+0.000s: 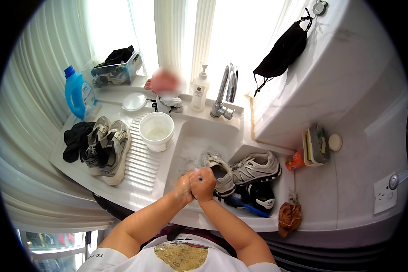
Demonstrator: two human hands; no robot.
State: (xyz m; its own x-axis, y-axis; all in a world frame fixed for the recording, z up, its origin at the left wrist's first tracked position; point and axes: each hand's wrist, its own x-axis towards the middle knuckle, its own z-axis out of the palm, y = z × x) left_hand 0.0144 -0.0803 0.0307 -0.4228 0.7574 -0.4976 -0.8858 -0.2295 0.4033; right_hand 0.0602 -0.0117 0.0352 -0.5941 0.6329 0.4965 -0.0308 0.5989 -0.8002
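Note:
Over the white sink [186, 136] my two hands meet, wet and streaked with suds. My right hand [202, 182] is closed in a fist, with a small dark spot showing in its curl. Pressed against it, my left hand [184, 187] is closed too, its fingers mostly hidden. Whatever lies between them, if anything, I cannot make out. Just right of my fists a wet grey sneaker [220, 174] leans in the sink. Beside it sit another grey sneaker [257, 167] and a black shoe [261, 195] with a blue sole edge. Foamy water lies in the basin.
A white tub [157, 129] stands on the ribbed drainboard [140, 163], near a pair of grey sneakers [115, 152] and a blue detergent bottle [79, 95]. A pump bottle [198, 93] and chrome faucet [222, 106] rise behind the sink. A brown cloth [289, 217] hangs at the right edge.

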